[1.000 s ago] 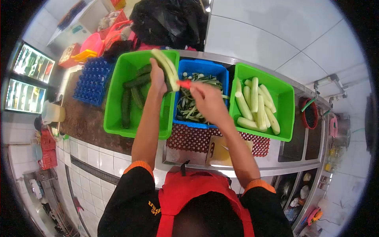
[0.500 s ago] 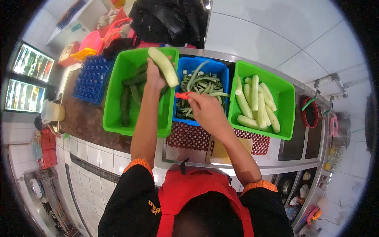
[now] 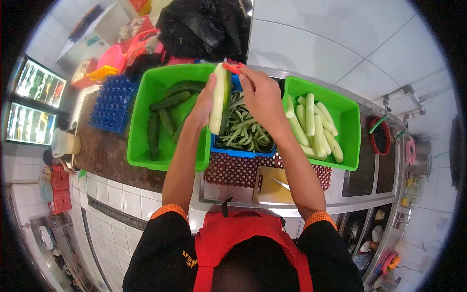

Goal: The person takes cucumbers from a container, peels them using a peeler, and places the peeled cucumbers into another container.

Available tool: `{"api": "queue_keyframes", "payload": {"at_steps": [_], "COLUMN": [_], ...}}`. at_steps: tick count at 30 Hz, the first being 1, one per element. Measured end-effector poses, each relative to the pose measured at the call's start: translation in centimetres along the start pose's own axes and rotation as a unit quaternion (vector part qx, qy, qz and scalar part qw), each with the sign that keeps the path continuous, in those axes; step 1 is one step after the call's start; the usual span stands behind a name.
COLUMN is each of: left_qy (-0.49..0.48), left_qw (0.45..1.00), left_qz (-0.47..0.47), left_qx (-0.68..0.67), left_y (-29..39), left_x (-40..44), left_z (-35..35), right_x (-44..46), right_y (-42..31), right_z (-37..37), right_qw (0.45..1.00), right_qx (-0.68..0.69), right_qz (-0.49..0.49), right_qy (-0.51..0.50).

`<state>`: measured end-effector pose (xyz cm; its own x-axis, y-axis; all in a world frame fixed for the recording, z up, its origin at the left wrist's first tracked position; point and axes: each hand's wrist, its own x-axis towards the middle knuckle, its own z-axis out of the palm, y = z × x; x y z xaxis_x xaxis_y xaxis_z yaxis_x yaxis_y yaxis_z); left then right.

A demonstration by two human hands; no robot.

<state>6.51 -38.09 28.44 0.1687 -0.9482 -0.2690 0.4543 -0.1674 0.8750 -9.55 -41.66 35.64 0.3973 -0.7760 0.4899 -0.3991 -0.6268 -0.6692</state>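
Zucchini, in left fingers, peeler at one end

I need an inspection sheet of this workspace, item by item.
Surface: silver metal counter; perforated red mat; flat yellow board.
Job's things: partly peeled long green vegetable; small red peeler; blue plastic tub of peelings; left green plastic tub with dark green vegetables; right green plastic tub with pale peeled vegetables.
Clutter: blue plastic studded tray; pale pointed blade.
Hands: left hand holds vegetable, right hand peeler.
Cables: nothing seen near the hands.
Surroundings: white tiled wall; crumpled black plastic.
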Motion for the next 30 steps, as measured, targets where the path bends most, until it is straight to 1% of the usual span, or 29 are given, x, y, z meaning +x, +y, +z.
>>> {"api": "queue_keyframes", "payload": {"at_steps": [2,5,7,9,12,14,15,17,18,20,21,23,24,25,27,28,29,30], "left_qy": [-0.01,-0.033,-0.016,-0.018,-0.048,-0.05,-0.05,-0.021,-0.021,0.079,0.08,0.111,0.145,0.148,0.127,0.115,0.114,0.095], "left_qw": [1.0,0.999,1.0,0.999,0.998,0.999,0.999,0.999,0.999,0.994,0.994,0.979,0.971,0.97,0.96,0.968,0.968,0.98], "left_qz": [0.001,0.003,-0.015,-0.007,-0.029,-0.002,-0.003,0.011,0.01,0.063,0.063,0.047,0.067,0.07,0.065,0.066,0.066,0.071], "left_qx": [0.012,0.008,0.01,0.033,0.016,0.016,0.016,0.043,0.043,-0.032,-0.034,-0.162,-0.18,-0.18,-0.242,-0.211,-0.212,-0.162], "left_y": [0.2,0.5,0.7,0.9,1.2,1.5,1.5,1.5,1.5,1.7,1.8,1.4,1.1,0.8,0.2,0.5,0.7,0.9], "left_x": [0.0,-0.6,-1.0,-1.2,-1.0,-1.0,-1.1,-1.2,-1.1,-0.4,0.3,1.8,2.5,3.1,4.1,3.7,3.2,2.4], "left_z": [0.0,-0.1,-0.4,-0.9,-1.3,-1.3,-1.3,-1.4,-1.2,-0.8,-1.3,-3.4,-3.8,-4.6,-6.2,-5.7,-5.0,-4.0], "right_x": [0.5,0.1,-0.1,-0.4,-0.2,0.0,-0.2,-0.9,-1.8,-4.4,-5.6,-8.3,-8.9,-9.5,-9.5,-8.6,-7.8,-6.5], "right_y": [0.2,-0.1,-0.2,-0.5,-0.9,-1.1,-1.1,-0.7,-0.7,-1.1,-1.4,-2.2,-1.9,-1.4,-1.0,-1.0,-0.9,-0.4], "right_z": [-0.1,0.1,0.0,0.1,0.1,0.1,0.2,0.7,1.2,2.2,2.2,2.2,2.3,2.2,1.7,1.0,0.7,0.8], "right_qw": [0.997,0.999,0.999,0.999,1.0,0.999,1.0,0.999,0.999,0.996,0.996,0.994,0.994,0.991,0.987,0.989,0.99,0.995], "right_qx": [0.033,0.013,0.01,0.009,0.006,0.011,0.011,0.016,0.015,0.073,0.073,0.057,0.059,0.07,0.082,0.075,0.069,0.069], "right_qz": [-0.061,-0.053,-0.047,-0.039,-0.018,-0.016,-0.015,-0.031,-0.03,-0.021,-0.022,0.017,0.012,0.015,0.018,0.015,0.014,-0.027], "right_qy": [0.024,0.003,0.007,0.01,0.019,0.025,0.025,0.012,0.012,-0.038,-0.04,-0.094,-0.096,-0.116,-0.135,-0.127,-0.119,-0.068]}}
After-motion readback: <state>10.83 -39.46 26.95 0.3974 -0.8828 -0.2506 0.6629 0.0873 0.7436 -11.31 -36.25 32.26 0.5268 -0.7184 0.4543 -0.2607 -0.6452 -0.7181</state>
